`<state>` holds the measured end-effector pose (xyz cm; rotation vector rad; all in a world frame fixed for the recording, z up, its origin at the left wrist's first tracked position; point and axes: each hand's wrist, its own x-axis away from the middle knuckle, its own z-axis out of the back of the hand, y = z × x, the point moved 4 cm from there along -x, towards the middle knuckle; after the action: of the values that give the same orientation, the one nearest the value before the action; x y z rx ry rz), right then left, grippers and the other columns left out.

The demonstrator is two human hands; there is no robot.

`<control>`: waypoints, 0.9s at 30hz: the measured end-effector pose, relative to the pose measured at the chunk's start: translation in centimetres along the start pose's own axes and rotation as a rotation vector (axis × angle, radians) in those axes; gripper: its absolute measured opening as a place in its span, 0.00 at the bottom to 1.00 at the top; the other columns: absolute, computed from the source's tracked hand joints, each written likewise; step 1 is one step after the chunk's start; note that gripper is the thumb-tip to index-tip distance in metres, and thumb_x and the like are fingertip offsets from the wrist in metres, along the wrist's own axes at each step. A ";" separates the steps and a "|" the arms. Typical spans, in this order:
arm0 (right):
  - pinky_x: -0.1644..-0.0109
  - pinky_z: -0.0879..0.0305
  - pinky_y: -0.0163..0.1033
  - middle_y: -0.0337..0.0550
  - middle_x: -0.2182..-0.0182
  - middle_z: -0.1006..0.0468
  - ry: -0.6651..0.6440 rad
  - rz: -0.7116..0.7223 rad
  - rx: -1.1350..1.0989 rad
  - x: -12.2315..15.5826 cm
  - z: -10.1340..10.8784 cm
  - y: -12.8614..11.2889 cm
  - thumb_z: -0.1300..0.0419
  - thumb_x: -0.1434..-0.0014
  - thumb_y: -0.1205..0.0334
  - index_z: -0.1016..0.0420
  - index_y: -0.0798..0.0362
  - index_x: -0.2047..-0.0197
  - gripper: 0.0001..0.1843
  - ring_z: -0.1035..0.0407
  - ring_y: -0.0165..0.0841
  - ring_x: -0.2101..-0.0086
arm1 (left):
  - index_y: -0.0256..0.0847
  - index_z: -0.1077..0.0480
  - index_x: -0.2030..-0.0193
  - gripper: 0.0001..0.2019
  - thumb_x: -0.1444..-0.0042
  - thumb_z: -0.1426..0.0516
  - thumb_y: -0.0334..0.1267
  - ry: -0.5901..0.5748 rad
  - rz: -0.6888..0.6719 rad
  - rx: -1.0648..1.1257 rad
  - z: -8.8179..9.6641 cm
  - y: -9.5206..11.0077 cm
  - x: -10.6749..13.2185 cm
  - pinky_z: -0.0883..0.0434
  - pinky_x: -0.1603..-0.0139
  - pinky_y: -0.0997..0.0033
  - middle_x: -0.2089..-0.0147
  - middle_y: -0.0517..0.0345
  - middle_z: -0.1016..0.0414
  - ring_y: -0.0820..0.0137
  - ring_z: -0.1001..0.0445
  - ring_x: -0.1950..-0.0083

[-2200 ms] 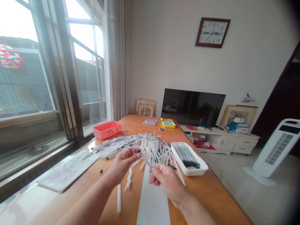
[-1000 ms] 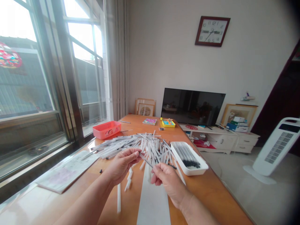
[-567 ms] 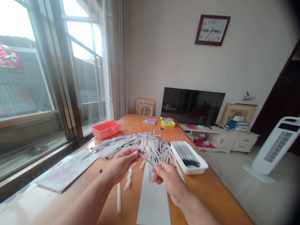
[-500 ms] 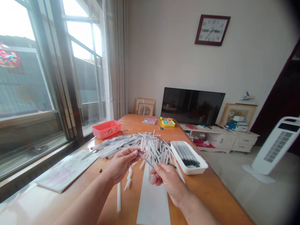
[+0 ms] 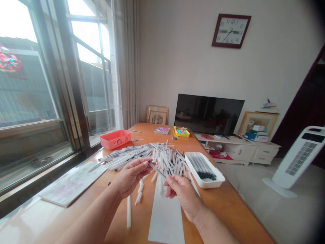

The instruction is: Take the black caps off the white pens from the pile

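Note:
A slim, translucent grey pen (image 5: 157, 170) slants between my two hands above the table. My left hand (image 5: 134, 173) pinches its upper, dark end between thumb and fingertips. The lower end is gripped by my right hand (image 5: 179, 188), with the fingers curled in under it. Behind the hands spreads a heap of white tubes and slim pen parts (image 5: 142, 154), some with black ends. To the right, a white tray (image 5: 213, 184) holds a row of similar clear pens with black ends toward me. Under my hands lies a long white strip (image 5: 166, 220).
A red plastic basket (image 5: 115, 140) stands at the left beyond the heap. A flat booklet (image 5: 73, 186) lies near the window, with a small black cap (image 5: 109, 183) beside it. A yellow box (image 5: 181, 133) and a magazine (image 5: 161, 130) sit at the far end.
Both hands stay nearly in place, still holding the pen. The left fingertips have shifted slightly, and more of the pen's dark upper end shows.

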<state>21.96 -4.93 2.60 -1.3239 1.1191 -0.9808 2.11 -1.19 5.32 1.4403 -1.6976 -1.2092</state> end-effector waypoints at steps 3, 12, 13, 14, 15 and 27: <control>0.63 0.40 0.37 0.42 0.76 0.26 0.026 0.016 0.032 0.1 0.0 -0.2 0.42 0.40 0.38 0.25 0.56 0.66 0.27 0.35 0.30 0.72 | 0.38 0.23 0.53 0.15 0.44 0.37 0.43 0.054 -0.029 -0.028 0.4 0.0 -0.1 0.31 0.54 0.69 0.60 0.51 0.21 0.70 0.25 0.61; 0.66 0.40 0.37 0.41 0.79 0.26 0.039 0.023 0.055 -0.2 0.2 0.4 0.45 0.39 0.36 0.26 0.56 0.69 0.29 0.35 0.30 0.75 | 0.37 0.25 0.66 0.10 0.45 0.36 0.43 0.065 -0.112 -0.210 0.4 0.2 -0.2 0.34 0.59 0.72 0.69 0.58 0.27 0.73 0.30 0.66; 0.67 0.40 0.37 0.41 0.80 0.27 0.032 0.014 0.043 -0.2 0.1 0.5 0.46 0.38 0.36 0.26 0.57 0.69 0.29 0.36 0.30 0.76 | 0.37 0.24 0.65 0.10 0.45 0.36 0.43 0.057 -0.112 -0.218 0.4 0.2 -0.2 0.34 0.58 0.72 0.69 0.58 0.27 0.73 0.30 0.66; 0.68 0.41 0.36 0.41 0.81 0.27 0.024 0.004 0.031 -0.2 0.1 0.6 0.46 0.38 0.37 0.27 0.57 0.69 0.29 0.36 0.29 0.76 | 0.38 0.24 0.64 0.10 0.45 0.36 0.43 0.049 -0.113 -0.227 0.4 0.3 -0.2 0.34 0.58 0.71 0.68 0.57 0.26 0.72 0.30 0.65; 0.69 0.42 0.36 0.41 0.81 0.27 0.017 -0.004 0.021 -0.3 0.1 0.6 0.47 0.38 0.37 0.27 0.57 0.70 0.29 0.37 0.29 0.77 | 0.38 0.23 0.63 0.10 0.44 0.36 0.43 0.040 -0.116 -0.238 0.4 0.3 -0.2 0.34 0.57 0.71 0.67 0.56 0.25 0.71 0.29 0.64; 0.70 0.42 0.36 0.43 0.82 0.27 0.036 -0.028 0.010 -0.2 -0.1 0.6 0.48 0.39 0.34 0.27 0.58 0.71 0.32 0.36 0.29 0.78 | 0.37 0.23 0.59 0.12 0.44 0.37 0.43 0.039 -0.113 -0.293 0.2 -0.1 -0.2 0.34 0.56 0.69 0.65 0.54 0.26 0.70 0.29 0.63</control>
<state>21.78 -4.72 2.06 -1.3216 1.1242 -1.0333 2.03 -0.94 5.22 1.3826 -1.3618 -1.4144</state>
